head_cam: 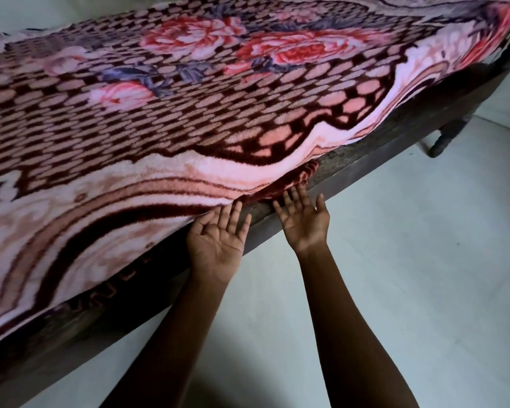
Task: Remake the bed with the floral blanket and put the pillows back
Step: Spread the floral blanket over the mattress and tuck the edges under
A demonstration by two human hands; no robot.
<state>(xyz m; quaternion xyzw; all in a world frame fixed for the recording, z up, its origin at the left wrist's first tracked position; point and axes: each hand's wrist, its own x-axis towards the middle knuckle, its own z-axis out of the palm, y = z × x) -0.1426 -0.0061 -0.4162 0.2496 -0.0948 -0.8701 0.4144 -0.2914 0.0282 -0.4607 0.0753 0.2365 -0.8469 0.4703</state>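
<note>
The floral blanket point(189, 107), pink and maroon with red roses, lies spread over the whole bed. Its near edge hangs slightly over the dark wooden bed frame point(374, 151). My left hand point(218, 237) is palm up with straight fingers, the fingertips tucked under the blanket's edge. My right hand point(305, 220) is also palm up and flat, its fingertips touching the folded maroon underside of the blanket at the frame's side rail. No pillows are in view.
A pale floor point(395, 275) stretches in front of the bed on the right. A turned wooden bed leg point(442, 141) stands at the far right corner. A light wall runs behind the bed.
</note>
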